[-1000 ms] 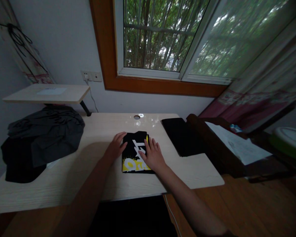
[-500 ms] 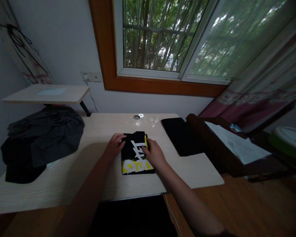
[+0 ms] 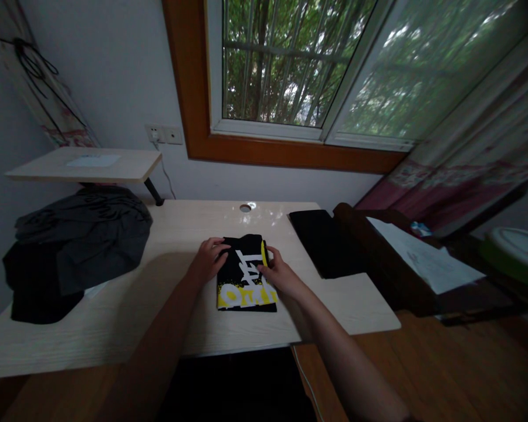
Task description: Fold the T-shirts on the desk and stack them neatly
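L hand (image 3: 205, 262), R hand (image 3: 284, 278) on folded blk cloth (image 3: 245, 275), opp. sides.

A table (image 3: 193, 220) bears printed cloth (image 3: 244, 278) and grey fabric (image 3: 85, 234).

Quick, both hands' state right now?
Left hand: open, loosely curved, at the left edge of the folded black cloth.
Right hand: curled at its right edge; grip can't be told.

Center frame, the right hand (image 3: 284, 278), earlier flat, curls at the edge of the folded cloth (image 3: 241, 280). More printed lettering (image 3: 248, 273) shows.
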Demonstrator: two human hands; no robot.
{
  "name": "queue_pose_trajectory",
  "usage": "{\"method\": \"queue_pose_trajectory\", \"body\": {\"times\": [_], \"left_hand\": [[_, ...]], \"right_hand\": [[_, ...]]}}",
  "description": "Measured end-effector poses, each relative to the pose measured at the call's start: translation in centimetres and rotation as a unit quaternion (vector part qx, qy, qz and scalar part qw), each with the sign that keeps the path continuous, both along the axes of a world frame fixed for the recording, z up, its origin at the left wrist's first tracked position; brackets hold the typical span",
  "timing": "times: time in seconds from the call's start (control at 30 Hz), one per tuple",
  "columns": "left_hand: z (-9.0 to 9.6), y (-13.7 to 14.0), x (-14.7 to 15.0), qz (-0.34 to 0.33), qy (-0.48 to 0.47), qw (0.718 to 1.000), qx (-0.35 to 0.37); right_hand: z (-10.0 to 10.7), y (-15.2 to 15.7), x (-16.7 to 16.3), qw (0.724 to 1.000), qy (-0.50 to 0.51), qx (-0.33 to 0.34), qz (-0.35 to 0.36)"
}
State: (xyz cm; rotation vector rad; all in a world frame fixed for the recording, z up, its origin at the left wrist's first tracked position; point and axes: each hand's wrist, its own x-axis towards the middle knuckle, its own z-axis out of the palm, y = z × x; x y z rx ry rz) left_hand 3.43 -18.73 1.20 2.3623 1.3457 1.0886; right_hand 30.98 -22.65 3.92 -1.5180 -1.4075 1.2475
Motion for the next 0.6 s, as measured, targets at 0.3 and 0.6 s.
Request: {"method": "queue_pose_trajectory", "body": {"times": [0.3, 0.6], "left_hand": [[-0.2, -0.1, 0.3, -0.002, 0.035, 0.999, 0.011], [0.0, -0.2, 0.4, 0.005, 0.045, 0.999, 0.005]], "right_hand": [[0.9, -1.6, 0.7, 0.974, 0.174, -0.101, 0.102], [2.2, -2.2, 1.2, 0.945, -0.274, 0.023, 0.178]]}}
